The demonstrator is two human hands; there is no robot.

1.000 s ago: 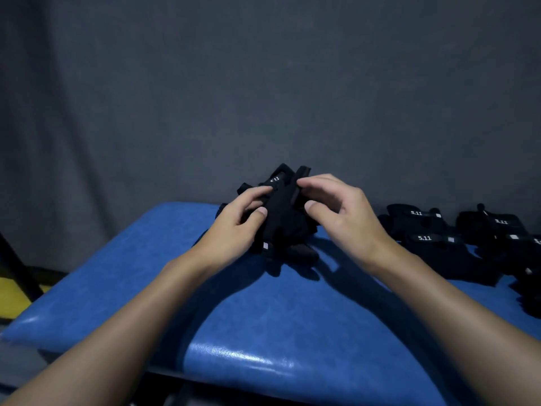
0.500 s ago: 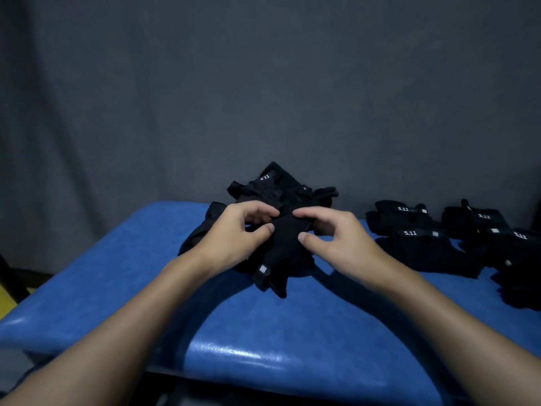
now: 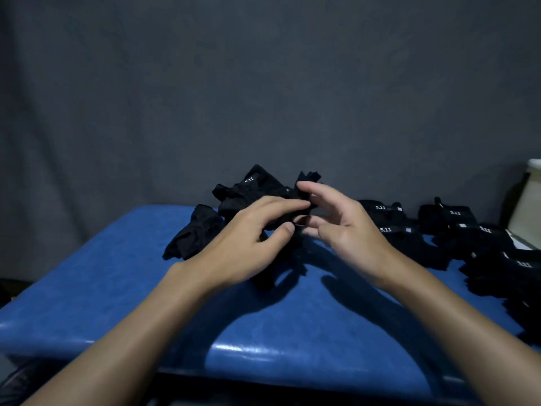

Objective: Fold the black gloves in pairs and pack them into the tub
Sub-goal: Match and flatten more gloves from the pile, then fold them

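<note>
Here, black gloves (image 3: 263, 187) between hands; left hand (image 3: 243, 244), right hand (image 3: 345, 230) pinching

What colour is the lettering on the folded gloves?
White lettering on the black folded gloves, clearest in the head view.

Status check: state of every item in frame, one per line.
left hand, pinching the glove in work
right hand, pinching the same glove
glove in work, bunched between both hands, fold unfinished
glove pile, loose, heaped behind the hands
single glove, crumpled, left of the pile
folded pairs, lying on the table at right, unpacked
tub, at right edge, inside hidden
</note>
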